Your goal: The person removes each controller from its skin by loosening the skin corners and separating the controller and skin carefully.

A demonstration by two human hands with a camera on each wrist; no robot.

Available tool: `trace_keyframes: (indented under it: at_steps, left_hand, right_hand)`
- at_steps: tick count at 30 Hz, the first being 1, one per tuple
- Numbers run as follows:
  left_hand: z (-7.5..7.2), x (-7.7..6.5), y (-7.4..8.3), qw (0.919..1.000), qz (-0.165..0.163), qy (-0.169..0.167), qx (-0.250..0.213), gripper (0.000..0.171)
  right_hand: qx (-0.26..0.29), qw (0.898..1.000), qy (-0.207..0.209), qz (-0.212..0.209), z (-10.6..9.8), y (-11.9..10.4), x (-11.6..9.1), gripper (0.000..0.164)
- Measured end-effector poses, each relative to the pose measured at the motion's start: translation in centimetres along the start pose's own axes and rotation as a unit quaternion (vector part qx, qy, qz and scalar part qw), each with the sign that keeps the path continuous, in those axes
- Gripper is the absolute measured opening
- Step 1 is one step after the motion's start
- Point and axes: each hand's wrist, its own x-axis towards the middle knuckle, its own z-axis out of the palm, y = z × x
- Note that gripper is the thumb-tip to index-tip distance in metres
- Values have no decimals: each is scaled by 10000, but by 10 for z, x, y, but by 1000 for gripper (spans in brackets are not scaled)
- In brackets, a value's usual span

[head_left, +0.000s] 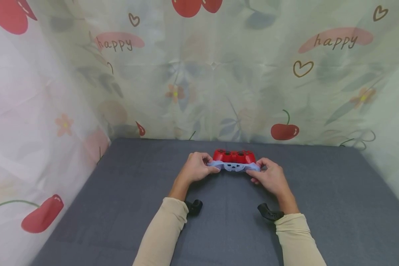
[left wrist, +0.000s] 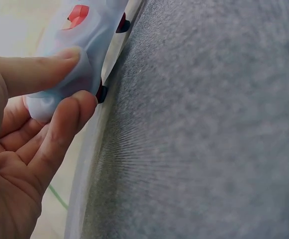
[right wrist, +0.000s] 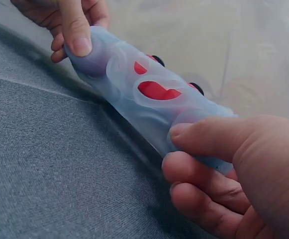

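A red game controller (head_left: 234,157) faces up near the middle of the dark cloth, its near side tucked in a translucent pale-blue silicone cover (head_left: 233,167). My left hand (head_left: 197,167) pinches the cover's left end, thumb on top and fingers beneath. At the opposite end, my right hand (head_left: 270,176) grips the cover between thumb and curled fingers. Red plastic shows through the openings of the cover (right wrist: 119,97) in the right wrist view, with dark thumbsticks poking out past its edge. In the left wrist view, the thumb presses into the soft cover (left wrist: 97,30).
A dark grey cloth (head_left: 119,221) covers the table. Behind it hangs a pale curtain (head_left: 212,92) printed with cherries and hearts, which also lines the left side. Black wrist-worn devices (head_left: 195,207) sit at both sleeve cuffs.
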Motion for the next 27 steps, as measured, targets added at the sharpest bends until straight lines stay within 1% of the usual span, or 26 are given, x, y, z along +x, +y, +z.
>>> trace_keyframes:
  at_steps: [4,9,11,15,18,22,25,27]
  left_hand:
    - [-1,0,2,9999,-63,19,-124,19]
    - [1,1,-1,9996,-96,45,-269,17]
    - [2,2,-3,9994,-80,17,-332,16]
    - [4,3,-5,9985,-57,-96,-538,14]
    - [1,3,-3,9973,-49,-173,-717,14]
    - [-5,1,1,9956,-14,-298,-883,14]
    - [-9,0,4,9952,-10,-396,-898,15]
    - [-11,-1,7,9959,1,-363,-829,15]
  right_hand:
    - [62,9999,45,-100,2,-1,0,33]
    - [113,9995,83,-272,6,0,0,29]
    - [131,9992,125,-364,7,0,0,27]
    - [119,9989,41,-459,10,-5,0,22]
    - [138,9988,-58,-469,11,-9,0,22]
    - [199,9986,-81,-490,11,-8,0,23]
    - [196,9985,-89,-500,8,-10,0,24]
    - [150,9986,-94,-497,6,-11,-1,25]
